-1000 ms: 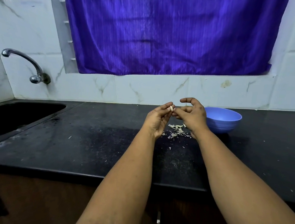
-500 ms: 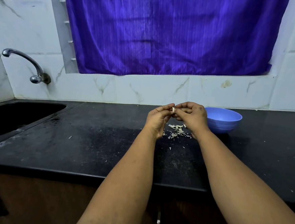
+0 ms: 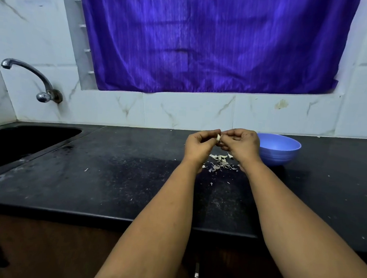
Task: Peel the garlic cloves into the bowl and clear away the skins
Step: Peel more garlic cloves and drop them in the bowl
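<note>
A small pale garlic clove (image 3: 218, 137) is pinched between the fingertips of my left hand (image 3: 199, 145) and my right hand (image 3: 241, 144), held above the black counter. Both hands are closed around it, fingers curled, so most of the clove is hidden. Directly below the hands lies a small heap of white garlic skins (image 3: 220, 162) on the counter. A blue bowl (image 3: 281, 151) stands just right of my right hand; what it holds cannot be seen from here.
The black counter (image 3: 120, 177) carries a few stray skin flecks. A dark sink (image 3: 17, 141) is set in at the left, with a metal tap (image 3: 39, 83) on the tiled wall. A purple curtain (image 3: 207, 42) hangs behind.
My right hand's fingers, spread a second ago, have curled shut over the clove. Both hands stay in the same spot above the skins.
</note>
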The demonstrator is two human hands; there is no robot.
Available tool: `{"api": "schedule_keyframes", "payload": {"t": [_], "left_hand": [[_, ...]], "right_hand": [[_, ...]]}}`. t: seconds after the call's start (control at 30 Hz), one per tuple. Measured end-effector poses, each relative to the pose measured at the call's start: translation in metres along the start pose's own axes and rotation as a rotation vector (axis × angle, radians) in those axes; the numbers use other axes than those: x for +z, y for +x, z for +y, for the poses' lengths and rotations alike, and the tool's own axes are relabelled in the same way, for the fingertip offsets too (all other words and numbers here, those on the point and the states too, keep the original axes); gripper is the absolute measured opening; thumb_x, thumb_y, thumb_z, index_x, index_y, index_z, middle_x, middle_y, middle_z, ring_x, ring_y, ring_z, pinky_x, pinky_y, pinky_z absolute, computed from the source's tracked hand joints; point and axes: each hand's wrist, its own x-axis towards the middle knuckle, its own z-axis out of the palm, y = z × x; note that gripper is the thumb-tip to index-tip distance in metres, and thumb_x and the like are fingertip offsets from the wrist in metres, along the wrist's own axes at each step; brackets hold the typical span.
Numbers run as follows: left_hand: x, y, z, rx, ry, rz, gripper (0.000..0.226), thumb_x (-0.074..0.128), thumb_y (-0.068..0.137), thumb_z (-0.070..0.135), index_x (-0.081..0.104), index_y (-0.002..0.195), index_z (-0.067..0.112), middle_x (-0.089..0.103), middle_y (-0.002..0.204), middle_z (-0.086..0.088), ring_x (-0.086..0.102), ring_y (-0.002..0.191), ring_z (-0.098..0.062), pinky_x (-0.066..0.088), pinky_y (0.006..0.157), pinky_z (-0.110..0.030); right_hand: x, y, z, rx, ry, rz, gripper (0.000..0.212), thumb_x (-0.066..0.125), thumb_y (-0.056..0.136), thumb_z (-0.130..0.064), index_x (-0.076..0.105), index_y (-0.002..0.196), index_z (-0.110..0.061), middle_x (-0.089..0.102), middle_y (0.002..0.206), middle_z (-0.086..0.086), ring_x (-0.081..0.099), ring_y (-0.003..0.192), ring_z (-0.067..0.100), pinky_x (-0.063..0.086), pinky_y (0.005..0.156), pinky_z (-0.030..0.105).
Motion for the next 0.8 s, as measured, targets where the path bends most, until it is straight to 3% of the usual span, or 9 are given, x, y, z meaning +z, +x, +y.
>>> {"api": "schedule_keyframes", "payload": {"t": [0.3,0.43,0.53,0.63,0.8], "left_hand": [[-0.0004,-0.0022,0.0003,0.003,-0.027,-0.013,0.025,0.066,0.083,-0.005,0.068,0.107,0.002,0.071,0.093,-0.005,0.067,0.093,-0.017,0.054,0.086,-0.026],[0.0,-0.003,0.0004,0.024,0.026,0.002,0.025,0.063,0.083,-0.009,0.068,0.105,0.002,0.07,0.091,-0.003,0.066,0.088,-0.013,0.055,0.083,-0.023],[-0.0001,-0.0044,0.0011,0.035,0.05,0.006,0.025,0.062,0.082,-0.011,0.068,0.104,0.0,0.07,0.09,-0.003,0.066,0.087,-0.013,0.055,0.084,-0.024],[-0.0008,-0.0052,0.0016,0.025,0.037,0.0,0.024,0.063,0.082,-0.011,0.068,0.102,0.001,0.069,0.088,-0.003,0.065,0.086,-0.015,0.055,0.086,-0.028],[-0.0024,-0.0046,0.0017,0.014,0.015,0.003,0.023,0.066,0.081,-0.01,0.068,0.102,0.0,0.07,0.089,-0.004,0.066,0.085,-0.013,0.055,0.088,-0.03]], "right_hand": [[0.0018,-0.0017,0.0009,0.022,0.047,-0.011,0.008,0.075,0.08,-0.006,0.071,0.077,-0.012,0.071,0.072,0.007,0.068,0.061,0.009,0.054,0.06,0.02],[0.0005,-0.0007,0.0038,0.14,0.133,-0.076,0.007,0.076,0.08,-0.011,0.073,0.076,-0.016,0.071,0.074,0.004,0.066,0.072,0.014,0.051,0.071,0.026],[0.0001,0.0001,0.0033,0.22,0.19,-0.099,0.008,0.075,0.08,-0.008,0.072,0.076,-0.014,0.069,0.067,0.001,0.062,0.068,0.012,0.049,0.065,0.023],[-0.0002,0.0001,0.0014,0.201,0.175,-0.062,0.008,0.071,0.083,-0.004,0.07,0.077,-0.009,0.069,0.064,0.002,0.064,0.064,0.01,0.051,0.06,0.019],[0.0007,-0.0012,0.0018,0.122,0.057,-0.032,0.01,0.071,0.079,-0.005,0.07,0.072,-0.013,0.07,0.074,0.006,0.062,0.069,0.013,0.048,0.064,0.023]]}}
